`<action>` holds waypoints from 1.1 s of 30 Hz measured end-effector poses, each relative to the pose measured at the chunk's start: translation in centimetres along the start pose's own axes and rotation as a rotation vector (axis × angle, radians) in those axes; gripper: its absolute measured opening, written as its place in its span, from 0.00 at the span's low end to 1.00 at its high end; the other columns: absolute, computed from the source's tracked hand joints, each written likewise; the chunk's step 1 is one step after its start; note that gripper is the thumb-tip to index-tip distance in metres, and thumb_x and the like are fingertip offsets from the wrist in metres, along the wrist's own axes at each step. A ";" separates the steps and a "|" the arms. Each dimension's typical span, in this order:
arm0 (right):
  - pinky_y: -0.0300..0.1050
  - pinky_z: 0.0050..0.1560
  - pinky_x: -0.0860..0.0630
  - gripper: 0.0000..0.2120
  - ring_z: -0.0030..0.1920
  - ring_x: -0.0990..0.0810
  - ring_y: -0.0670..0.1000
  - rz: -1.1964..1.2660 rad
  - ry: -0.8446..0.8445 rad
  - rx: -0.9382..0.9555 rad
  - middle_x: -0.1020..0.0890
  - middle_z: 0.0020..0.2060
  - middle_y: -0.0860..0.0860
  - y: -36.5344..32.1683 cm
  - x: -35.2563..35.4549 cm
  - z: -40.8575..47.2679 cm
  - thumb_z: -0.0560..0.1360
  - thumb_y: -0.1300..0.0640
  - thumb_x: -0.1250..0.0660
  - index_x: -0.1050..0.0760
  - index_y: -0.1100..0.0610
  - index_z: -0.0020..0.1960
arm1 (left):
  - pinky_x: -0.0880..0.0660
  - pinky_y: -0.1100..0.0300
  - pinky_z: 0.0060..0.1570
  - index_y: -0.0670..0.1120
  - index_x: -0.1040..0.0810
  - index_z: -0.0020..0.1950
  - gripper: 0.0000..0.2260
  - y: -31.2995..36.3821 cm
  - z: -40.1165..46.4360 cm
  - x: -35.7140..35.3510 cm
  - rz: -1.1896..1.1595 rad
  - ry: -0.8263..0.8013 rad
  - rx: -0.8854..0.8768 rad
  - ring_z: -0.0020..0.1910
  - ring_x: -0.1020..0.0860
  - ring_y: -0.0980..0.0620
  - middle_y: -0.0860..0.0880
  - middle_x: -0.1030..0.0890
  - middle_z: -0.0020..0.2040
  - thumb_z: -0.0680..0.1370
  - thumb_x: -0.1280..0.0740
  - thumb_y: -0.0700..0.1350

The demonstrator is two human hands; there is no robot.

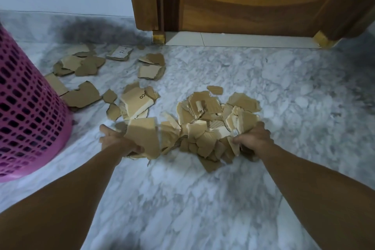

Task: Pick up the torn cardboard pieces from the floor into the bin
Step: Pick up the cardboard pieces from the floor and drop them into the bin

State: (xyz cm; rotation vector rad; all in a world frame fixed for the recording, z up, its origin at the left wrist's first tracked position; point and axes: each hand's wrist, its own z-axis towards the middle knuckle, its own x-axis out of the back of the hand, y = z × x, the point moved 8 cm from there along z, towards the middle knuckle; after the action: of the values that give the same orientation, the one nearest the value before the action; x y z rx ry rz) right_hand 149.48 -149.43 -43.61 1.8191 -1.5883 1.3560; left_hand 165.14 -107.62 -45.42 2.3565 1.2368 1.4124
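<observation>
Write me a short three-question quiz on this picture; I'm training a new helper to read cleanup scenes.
1. True or false: the pink bin stands on the person's left.
2. What is the left hand gripping? A) a broom B) cardboard pieces C) the bin's rim
3. Fill in: behind the scattered pieces stands a wooden ____.

Key:
1. True.
2. B. The right hand grips the other side of the heap on the marble floor.
3. Door.
</observation>
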 end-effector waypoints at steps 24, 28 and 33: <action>0.43 0.53 0.28 0.36 0.61 0.24 0.56 0.247 -0.328 0.133 0.23 0.56 0.51 -7.3 -6.3 -4.0 0.62 0.57 0.18 0.31 0.61 0.65 | 0.19 0.51 0.29 0.41 0.29 0.63 0.29 2.4 -4.3 -4.0 -0.422 -0.346 -0.039 0.39 0.20 0.43 0.41 0.22 0.48 0.64 0.27 0.25; 0.42 0.53 0.33 0.33 0.60 0.25 0.54 0.316 -0.435 0.167 0.22 0.57 0.52 -8.5 -7.2 -5.9 0.64 0.59 0.19 0.27 0.61 0.65 | 0.19 0.52 0.31 0.43 0.28 0.63 0.29 3.2 -4.7 -3.0 -0.378 -0.335 -0.096 0.44 0.22 0.42 0.43 0.24 0.48 0.65 0.23 0.29; 0.41 0.51 0.31 0.24 0.54 0.23 0.51 0.395 -0.497 0.254 0.19 0.54 0.51 -11.3 -6.3 -8.5 0.68 0.64 0.23 0.24 0.58 0.61 | 0.21 0.47 0.24 0.45 0.31 0.56 0.25 4.3 -4.8 0.9 -0.402 -0.323 -0.165 0.42 0.19 0.35 0.38 0.22 0.53 0.67 0.27 0.25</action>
State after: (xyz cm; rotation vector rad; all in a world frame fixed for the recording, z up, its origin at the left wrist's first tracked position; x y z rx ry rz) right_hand 156.84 -135.96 -41.39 2.2032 -2.2113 1.3863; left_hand 164.03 -111.16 -40.10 1.9808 1.3409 0.9288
